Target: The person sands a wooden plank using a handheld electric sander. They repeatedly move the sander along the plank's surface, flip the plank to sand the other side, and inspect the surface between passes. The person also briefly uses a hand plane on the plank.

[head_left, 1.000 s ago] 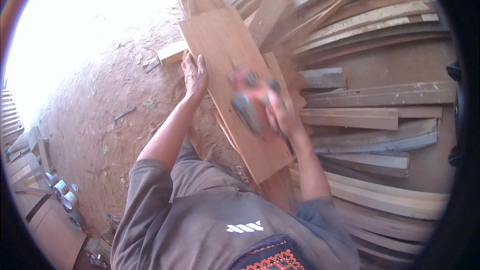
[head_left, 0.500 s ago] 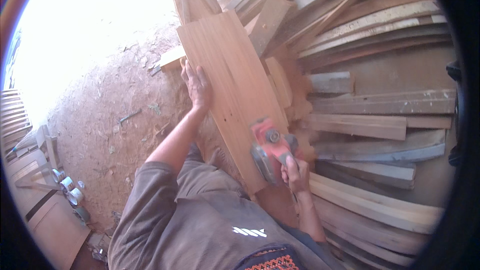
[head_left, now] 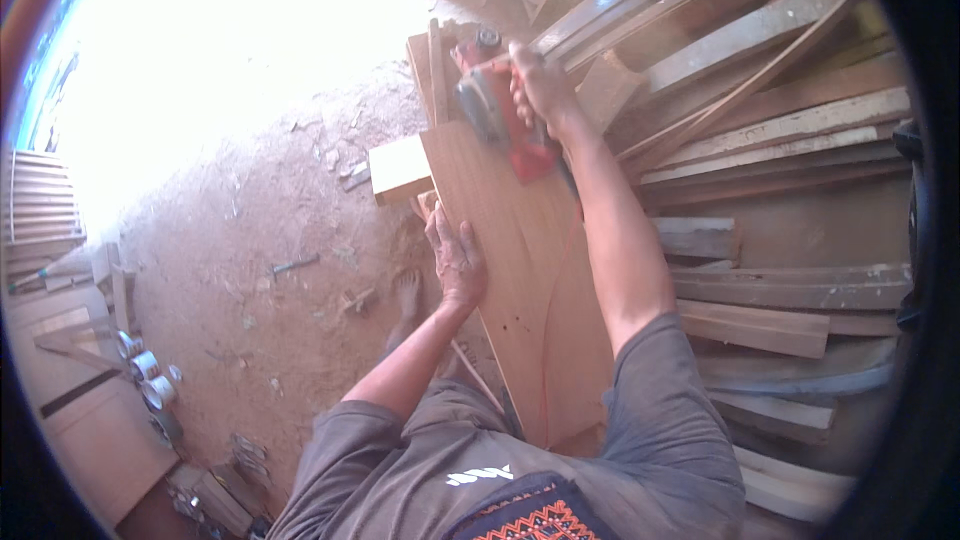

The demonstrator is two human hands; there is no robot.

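Observation:
A long, wide wooden board stretches away from my body. My right hand is closed around the handle of a red electric hand planer, slightly blurred, at the board's far end. The right arm reaches out along the board's right side. On the left edge, partway down, rests my left hand, its fingers stretched out against the wood. A thin red line runs along the near part of the board, close to a few small dark holes.
A light wood block juts out beside the board's left edge. Stacked planks crowd the right side. On the dirt floor lies a hammer-like tool. Several white rolls or cans and panels stand at left.
My right hand has pushed the planer from the near end of the board to its far end. My left hand stays at the left edge. The view has shifted left.

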